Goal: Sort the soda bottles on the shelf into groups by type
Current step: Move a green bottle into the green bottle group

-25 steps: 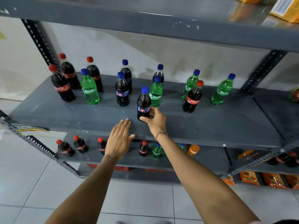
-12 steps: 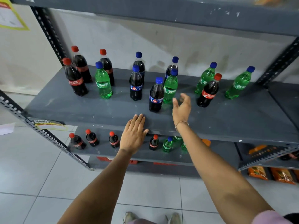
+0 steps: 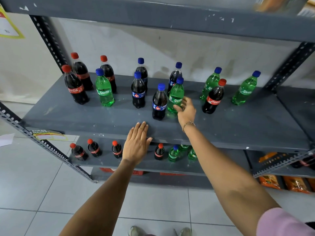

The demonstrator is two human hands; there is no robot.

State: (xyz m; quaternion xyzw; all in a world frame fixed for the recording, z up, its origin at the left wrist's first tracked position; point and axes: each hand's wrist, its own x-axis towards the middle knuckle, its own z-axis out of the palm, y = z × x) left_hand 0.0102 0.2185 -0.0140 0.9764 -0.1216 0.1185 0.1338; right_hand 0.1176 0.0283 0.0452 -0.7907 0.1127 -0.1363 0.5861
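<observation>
On the grey middle shelf (image 3: 238, 126) the bottles stand mixed. Red-capped Coca-Cola bottles (image 3: 75, 87) cluster at the left, with one more (image 3: 214, 97) at the right. Dark blue-capped cola bottles (image 3: 138, 92) occupy the centre, one of them (image 3: 159, 103) nearest the front. Green Sprite bottles stand at the left (image 3: 104, 92) and the right (image 3: 244, 90). My right hand (image 3: 186, 111) wraps thumb and fingers around the lower part of the middle Sprite bottle (image 3: 176, 92), which is upright on the shelf. My left hand (image 3: 137, 143) lies flat and open on the shelf's front edge.
The upper shelf (image 3: 170, 16) hangs close above the bottle caps. Small Coca-Cola (image 3: 79, 151) and Sprite bottles (image 3: 173, 153) stand on the lower shelf. Perforated uprights (image 3: 49, 41) frame the sides. Orange packets (image 3: 296, 184) lie at the lower right, above a tiled floor.
My right hand let go of the front blue-capped cola bottle, rose open, then moved right and closed around the middle Sprite bottle. My left hand stayed on the shelf edge.
</observation>
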